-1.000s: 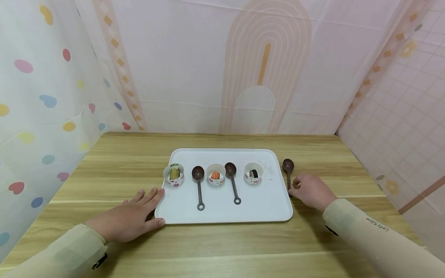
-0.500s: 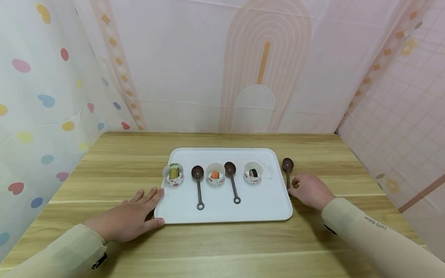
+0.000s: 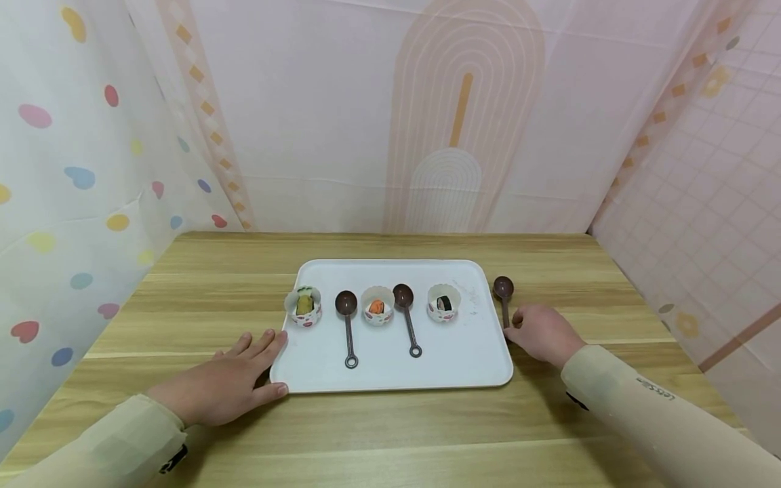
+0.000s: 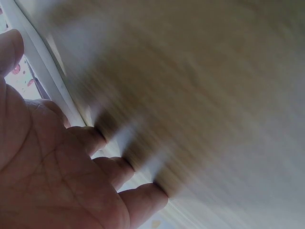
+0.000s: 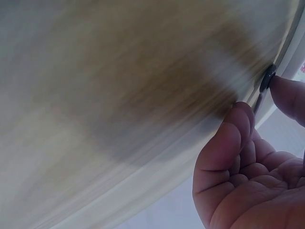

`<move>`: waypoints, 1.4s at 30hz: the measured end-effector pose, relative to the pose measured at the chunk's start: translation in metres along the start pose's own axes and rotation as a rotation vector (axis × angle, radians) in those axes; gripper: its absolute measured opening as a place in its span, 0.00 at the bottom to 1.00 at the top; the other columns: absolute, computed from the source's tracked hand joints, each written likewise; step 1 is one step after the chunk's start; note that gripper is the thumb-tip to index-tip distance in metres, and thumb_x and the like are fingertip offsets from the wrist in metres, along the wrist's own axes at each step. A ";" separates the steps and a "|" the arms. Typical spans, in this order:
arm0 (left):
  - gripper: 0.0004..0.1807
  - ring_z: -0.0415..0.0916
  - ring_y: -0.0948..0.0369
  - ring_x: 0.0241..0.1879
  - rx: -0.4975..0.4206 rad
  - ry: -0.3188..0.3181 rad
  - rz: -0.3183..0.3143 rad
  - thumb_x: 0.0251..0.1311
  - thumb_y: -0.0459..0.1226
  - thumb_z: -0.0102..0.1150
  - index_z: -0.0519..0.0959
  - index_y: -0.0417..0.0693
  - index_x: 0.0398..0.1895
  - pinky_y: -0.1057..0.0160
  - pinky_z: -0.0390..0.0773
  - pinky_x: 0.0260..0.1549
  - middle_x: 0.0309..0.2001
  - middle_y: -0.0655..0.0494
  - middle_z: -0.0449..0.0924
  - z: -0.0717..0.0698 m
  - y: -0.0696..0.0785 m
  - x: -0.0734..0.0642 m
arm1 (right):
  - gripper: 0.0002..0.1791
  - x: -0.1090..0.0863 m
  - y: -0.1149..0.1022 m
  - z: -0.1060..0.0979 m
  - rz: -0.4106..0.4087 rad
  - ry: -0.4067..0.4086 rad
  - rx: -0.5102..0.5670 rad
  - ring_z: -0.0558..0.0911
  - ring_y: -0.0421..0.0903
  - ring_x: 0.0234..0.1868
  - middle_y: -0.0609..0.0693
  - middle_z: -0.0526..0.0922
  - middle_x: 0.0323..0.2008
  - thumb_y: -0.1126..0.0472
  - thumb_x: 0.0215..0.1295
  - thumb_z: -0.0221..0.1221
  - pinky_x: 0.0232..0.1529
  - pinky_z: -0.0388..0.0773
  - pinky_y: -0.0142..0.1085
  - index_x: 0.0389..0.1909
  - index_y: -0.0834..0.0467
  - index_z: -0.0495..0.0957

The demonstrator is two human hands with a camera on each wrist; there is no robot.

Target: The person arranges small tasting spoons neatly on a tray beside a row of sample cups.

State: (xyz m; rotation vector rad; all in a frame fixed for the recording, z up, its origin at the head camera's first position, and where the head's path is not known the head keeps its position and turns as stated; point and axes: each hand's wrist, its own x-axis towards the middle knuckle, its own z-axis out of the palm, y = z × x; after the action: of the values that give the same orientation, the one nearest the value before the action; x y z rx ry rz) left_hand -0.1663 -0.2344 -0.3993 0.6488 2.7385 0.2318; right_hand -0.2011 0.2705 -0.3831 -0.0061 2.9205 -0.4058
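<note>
A brown measuring spoon (image 3: 503, 287) with a round bowl lies on the table just right of the white tray (image 3: 342, 379). My right hand (image 3: 542, 333) pinches the end of its handle; in the right wrist view the thumb touches the dark ring end (image 5: 268, 78), with the other fingers curled. My left hand (image 3: 222, 383) rests with spread fingers against the tray's left edge. Two similar measuring spoons, one on the left (image 3: 346, 303) and one in the middle (image 3: 403, 296), lie on the tray with their handles toward me.
Three paper cups stand on the tray, each with a small sushi piece: a left cup (image 3: 304, 318) at the edge, a middle cup (image 3: 378, 318) and a right cup (image 3: 443, 315). Behind the wooden table (image 3: 390, 434) hangs a patterned curtain (image 3: 317, 135).
</note>
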 end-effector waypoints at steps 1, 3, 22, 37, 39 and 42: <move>0.55 0.48 0.22 0.77 -0.001 0.001 0.001 0.72 0.71 0.44 0.51 0.42 0.85 0.18 0.62 0.62 0.83 0.34 0.50 0.000 0.000 0.000 | 0.16 0.000 0.000 0.000 0.001 -0.001 0.001 0.83 0.51 0.40 0.61 0.88 0.45 0.55 0.71 0.64 0.49 0.83 0.50 0.47 0.66 0.86; 0.55 0.48 0.22 0.77 -0.002 0.002 0.002 0.72 0.71 0.44 0.51 0.41 0.85 0.18 0.62 0.62 0.83 0.34 0.50 0.000 0.000 0.000 | 0.16 0.001 0.000 0.000 0.001 -0.004 0.001 0.81 0.50 0.38 0.60 0.88 0.44 0.56 0.71 0.64 0.47 0.83 0.49 0.46 0.66 0.86; 0.55 0.49 0.22 0.77 -0.002 0.007 0.004 0.72 0.71 0.44 0.51 0.42 0.85 0.19 0.63 0.62 0.83 0.34 0.51 0.000 -0.001 0.000 | 0.11 0.001 -0.005 0.001 -0.013 0.015 0.023 0.75 0.47 0.29 0.50 0.80 0.28 0.60 0.69 0.63 0.32 0.71 0.36 0.28 0.58 0.86; 0.55 0.49 0.21 0.76 0.002 0.018 0.008 0.72 0.71 0.44 0.52 0.41 0.85 0.19 0.63 0.62 0.83 0.33 0.51 0.000 0.001 -0.001 | 0.12 0.003 -0.007 0.001 0.008 -0.001 0.046 0.74 0.46 0.28 0.50 0.78 0.26 0.60 0.71 0.63 0.30 0.69 0.35 0.26 0.60 0.84; 0.54 0.50 0.21 0.76 0.003 0.020 0.009 0.72 0.71 0.45 0.52 0.41 0.85 0.19 0.63 0.62 0.83 0.33 0.52 0.000 0.001 -0.002 | 0.12 0.004 -0.007 0.000 0.013 -0.007 0.047 0.75 0.46 0.29 0.51 0.78 0.27 0.60 0.72 0.63 0.31 0.69 0.35 0.28 0.60 0.84; 0.54 0.50 0.21 0.76 0.002 0.024 0.012 0.72 0.71 0.45 0.52 0.41 0.85 0.19 0.63 0.62 0.83 0.33 0.52 0.001 0.001 -0.002 | 0.11 0.004 -0.005 0.001 0.022 -0.011 0.068 0.76 0.47 0.30 0.51 0.80 0.28 0.60 0.72 0.63 0.32 0.71 0.35 0.31 0.61 0.86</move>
State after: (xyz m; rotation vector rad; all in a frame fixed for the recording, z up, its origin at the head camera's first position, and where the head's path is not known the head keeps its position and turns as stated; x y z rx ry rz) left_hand -0.1639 -0.2342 -0.3990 0.6674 2.7593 0.2408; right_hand -0.2048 0.2656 -0.3830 0.0326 2.8916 -0.4992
